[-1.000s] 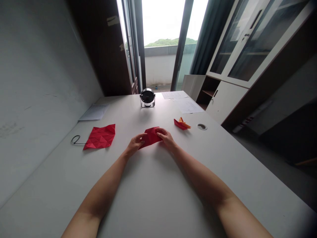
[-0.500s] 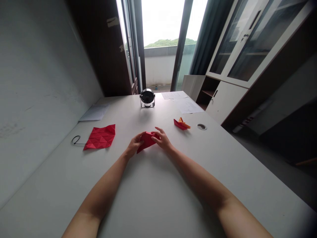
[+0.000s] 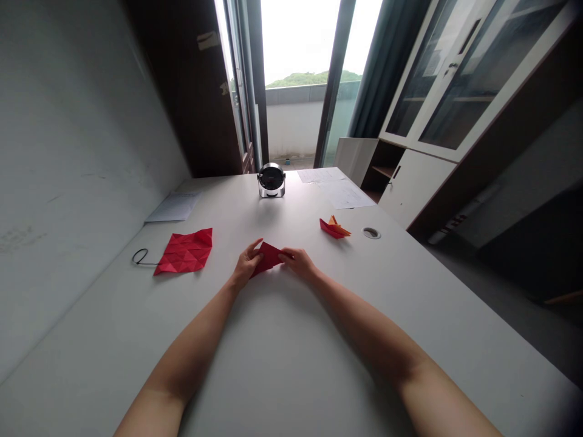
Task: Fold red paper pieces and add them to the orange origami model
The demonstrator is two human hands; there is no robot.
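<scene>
My left hand (image 3: 246,266) and right hand (image 3: 299,263) grasping one folded red paper (image 3: 269,256) — between them, over the white tabletop (image 3: 282,358), creased red sheet (image 3: 184,252) at left, red-and-orange folded piece (image 3: 334,228) farther at right, round black device (image 3: 271,178) behind.

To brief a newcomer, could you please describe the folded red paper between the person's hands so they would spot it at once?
Over the middle of the white table, find the bare left hand and right hand. Between them is the folded red paper. Unlike the creased red paper sheet and the red and orange paper figure, it alone is held.
</scene>
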